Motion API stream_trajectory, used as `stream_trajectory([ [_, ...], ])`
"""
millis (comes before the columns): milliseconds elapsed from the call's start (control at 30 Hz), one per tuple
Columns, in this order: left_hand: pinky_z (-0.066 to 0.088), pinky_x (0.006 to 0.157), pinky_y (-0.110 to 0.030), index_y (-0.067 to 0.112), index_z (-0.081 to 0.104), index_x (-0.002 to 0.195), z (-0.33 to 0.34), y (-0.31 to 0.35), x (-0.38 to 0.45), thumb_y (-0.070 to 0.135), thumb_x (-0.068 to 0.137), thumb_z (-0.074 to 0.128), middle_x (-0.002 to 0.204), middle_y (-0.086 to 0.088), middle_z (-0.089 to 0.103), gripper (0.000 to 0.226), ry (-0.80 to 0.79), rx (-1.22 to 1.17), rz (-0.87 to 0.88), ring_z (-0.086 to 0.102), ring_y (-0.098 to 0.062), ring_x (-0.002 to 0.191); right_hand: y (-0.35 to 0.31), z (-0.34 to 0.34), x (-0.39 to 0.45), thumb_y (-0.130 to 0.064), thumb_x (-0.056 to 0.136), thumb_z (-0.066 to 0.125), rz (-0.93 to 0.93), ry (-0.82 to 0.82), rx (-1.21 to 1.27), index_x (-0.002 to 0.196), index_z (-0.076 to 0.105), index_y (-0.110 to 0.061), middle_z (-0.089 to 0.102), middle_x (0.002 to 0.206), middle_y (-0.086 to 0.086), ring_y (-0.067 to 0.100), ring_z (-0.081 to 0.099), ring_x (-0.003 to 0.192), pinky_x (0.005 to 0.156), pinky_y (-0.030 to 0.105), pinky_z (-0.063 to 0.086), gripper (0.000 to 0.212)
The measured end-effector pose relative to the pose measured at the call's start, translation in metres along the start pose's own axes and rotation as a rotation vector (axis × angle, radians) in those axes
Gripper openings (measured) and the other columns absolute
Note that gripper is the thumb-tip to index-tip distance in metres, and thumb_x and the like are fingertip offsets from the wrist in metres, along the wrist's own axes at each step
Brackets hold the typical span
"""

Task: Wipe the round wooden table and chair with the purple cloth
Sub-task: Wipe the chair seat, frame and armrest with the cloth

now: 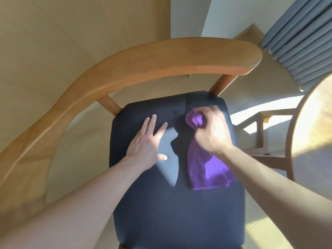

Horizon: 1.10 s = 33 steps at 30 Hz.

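Note:
A wooden chair with a curved backrest and a dark padded seat fills the middle of the head view. My right hand grips a bunched purple cloth near the seat's far right corner; the cloth's loose end trails back over the cushion toward me. My left hand lies flat on the seat with fingers spread, just left of the cloth. The round wooden table shows only as a sunlit curved edge at the right side.
Grey curtains hang at the upper right. A wooden frame, perhaps another chair, stands under the table's edge. Pale floor lies behind the chair and to its left, with a bright sun patch on the right.

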<state>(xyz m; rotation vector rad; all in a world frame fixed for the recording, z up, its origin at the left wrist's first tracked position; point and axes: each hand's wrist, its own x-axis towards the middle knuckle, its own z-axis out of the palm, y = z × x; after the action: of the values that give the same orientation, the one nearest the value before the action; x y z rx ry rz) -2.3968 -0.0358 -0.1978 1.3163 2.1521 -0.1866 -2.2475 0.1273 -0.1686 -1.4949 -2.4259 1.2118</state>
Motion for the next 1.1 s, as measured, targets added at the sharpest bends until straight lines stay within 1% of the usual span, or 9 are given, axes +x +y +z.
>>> stream_trajectory([
  [100, 0.008, 0.126, -0.052, 0.040, -0.015, 0.158, 0.001, -0.019, -0.008, 0.073, 0.073, 0.073, 0.166, -0.002, -0.026, 0.127, 0.070, 0.030, -0.056, -0.015, -0.032, 0.155, -0.024, 0.002, 0.042, -0.015, 0.063, 0.048, 0.003, 0.067, 0.081, 0.133, 0.059, -0.020, 0.049, 0.130, 0.007, 0.032, 0.048, 0.121, 0.105, 0.034, 0.042, 0.071],
  [200, 0.012, 0.123, -0.060, 0.048, -0.025, 0.153, -0.004, -0.039, -0.006, 0.078, 0.059, 0.079, 0.165, -0.003, -0.028, 0.143, 0.036, 0.030, -0.137, -0.013, -0.038, 0.155, -0.037, 0.022, 0.072, -0.017, 0.074, 0.056, 0.019, -0.118, -0.224, 0.139, 0.050, -0.017, 0.044, 0.138, 0.012, 0.039, 0.037, 0.126, 0.106, 0.038, 0.034, 0.065],
  [300, 0.018, 0.119, -0.063, 0.054, -0.032, 0.147, -0.001, -0.044, -0.006, 0.075, 0.053, 0.084, 0.159, -0.004, -0.041, 0.151, -0.055, 0.072, -0.138, -0.018, -0.041, 0.154, -0.043, 0.045, 0.065, -0.018, 0.072, 0.059, -0.004, -0.114, -0.498, 0.134, 0.047, -0.018, 0.039, 0.137, 0.007, 0.039, 0.034, 0.125, 0.083, 0.042, 0.047, 0.063],
  [400, 0.019, 0.119, -0.066, 0.054, -0.031, 0.146, 0.001, -0.041, -0.005, 0.071, 0.053, 0.087, 0.157, -0.005, -0.043, 0.152, -0.071, 0.073, -0.152, -0.020, -0.042, 0.153, -0.040, 0.056, 0.040, -0.019, 0.069, 0.064, -0.086, -0.183, -0.559, 0.132, 0.044, -0.022, 0.039, 0.132, 0.001, 0.034, 0.039, 0.115, 0.067, 0.035, 0.041, 0.067],
  [533, 0.019, 0.118, -0.067, 0.051, -0.030, 0.148, -0.005, -0.032, -0.005, 0.064, 0.056, 0.090, 0.156, -0.007, -0.046, 0.151, -0.124, 0.063, -0.186, -0.023, -0.043, 0.152, -0.026, 0.049, 0.004, -0.022, 0.073, 0.061, -0.272, -0.385, -0.552, 0.118, 0.054, -0.025, 0.044, 0.112, -0.005, 0.027, 0.044, 0.109, 0.069, 0.033, 0.040, 0.045],
  [633, 0.017, 0.120, -0.066, 0.050, -0.030, 0.149, -0.007, -0.027, -0.005, 0.060, 0.059, 0.091, 0.155, -0.008, -0.048, 0.150, -0.143, 0.052, -0.205, -0.026, -0.043, 0.151, -0.025, 0.034, 0.003, -0.030, 0.079, 0.056, -0.181, -0.499, -0.443, 0.099, 0.061, -0.031, 0.046, 0.096, -0.012, 0.022, 0.053, 0.105, 0.073, 0.030, 0.039, 0.021],
  [733, 0.015, 0.121, -0.065, 0.051, -0.030, 0.149, -0.005, -0.028, -0.004, 0.058, 0.061, 0.091, 0.154, -0.007, -0.049, 0.150, -0.136, 0.037, -0.208, -0.028, -0.042, 0.151, -0.031, 0.028, 0.015, -0.032, 0.070, 0.049, 0.009, -0.207, -0.133, 0.092, 0.061, -0.031, 0.049, 0.097, -0.009, 0.021, 0.056, 0.096, 0.070, 0.030, 0.042, 0.025],
  [867, 0.012, 0.123, -0.063, 0.052, -0.031, 0.148, -0.002, -0.031, -0.005, 0.061, 0.061, 0.090, 0.156, -0.004, -0.047, 0.149, -0.106, 0.018, -0.191, -0.028, -0.040, 0.151, -0.043, 0.031, 0.051, -0.013, 0.066, 0.053, 0.112, 0.213, 0.049, 0.120, 0.060, -0.018, 0.048, 0.120, 0.004, 0.030, 0.048, 0.116, 0.089, 0.028, 0.039, 0.055],
  [1100, 0.008, 0.122, -0.064, 0.052, -0.027, 0.149, 0.000, -0.030, -0.002, 0.055, 0.058, 0.094, 0.156, -0.003, -0.047, 0.152, -0.106, -0.016, -0.205, -0.030, -0.039, 0.151, -0.060, 0.062, 0.083, -0.019, 0.076, 0.058, 0.148, 0.036, -0.399, 0.117, 0.059, -0.006, 0.053, 0.129, 0.015, 0.039, 0.039, 0.126, 0.094, 0.044, 0.037, 0.042],
])
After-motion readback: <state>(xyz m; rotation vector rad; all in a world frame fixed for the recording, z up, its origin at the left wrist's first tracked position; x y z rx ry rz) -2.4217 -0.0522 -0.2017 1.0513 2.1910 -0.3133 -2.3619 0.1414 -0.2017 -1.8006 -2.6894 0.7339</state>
